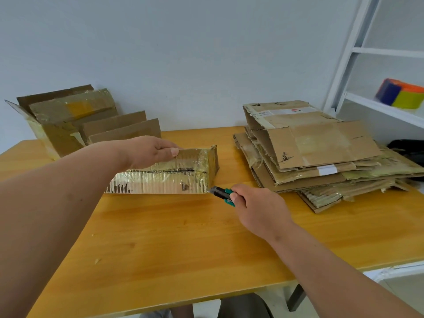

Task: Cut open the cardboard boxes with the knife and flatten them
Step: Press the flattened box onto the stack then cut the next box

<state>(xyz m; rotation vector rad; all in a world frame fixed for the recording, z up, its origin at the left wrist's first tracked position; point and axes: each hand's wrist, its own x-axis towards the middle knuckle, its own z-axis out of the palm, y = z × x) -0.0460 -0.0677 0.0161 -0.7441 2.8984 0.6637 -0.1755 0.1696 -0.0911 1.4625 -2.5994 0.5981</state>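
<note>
**Knife at the corner of a taped box**

Right hand (254, 210), fingers curled round a green-and-black utility knife (223, 195), gripping it low over the counter (174, 244), tip pointed toward ten o'clock and touching, or all but touching, the near right corner of a taped cardboard box (165, 177). Left hand (149, 151) at eleven o'clock from the knife, laid over the box's far top edge, thumb pressed flat on the upper face, fingers bent down behind the box and hidden. Box lying long side toward the camera, wrapped in glossy yellowed tape, with a dark slit running along the middle seam of its top and a printed barcode on the front face. At two o'clock from the right hand, well apart from the box, a stack of flattened cardboard (316, 154), sheets fanned unevenly, torn edges and tape strips showing. At ten o'clock, at the counter's far left corner against the wall, a larger open box (57, 134) with flaps raised and further cardboard pieces standing inside it. Small cardboard scraps (97, 260) scattered on the near counter. At the far right, a white shelf (385, 106) bearing a bright coloured block (400, 95).
</note>
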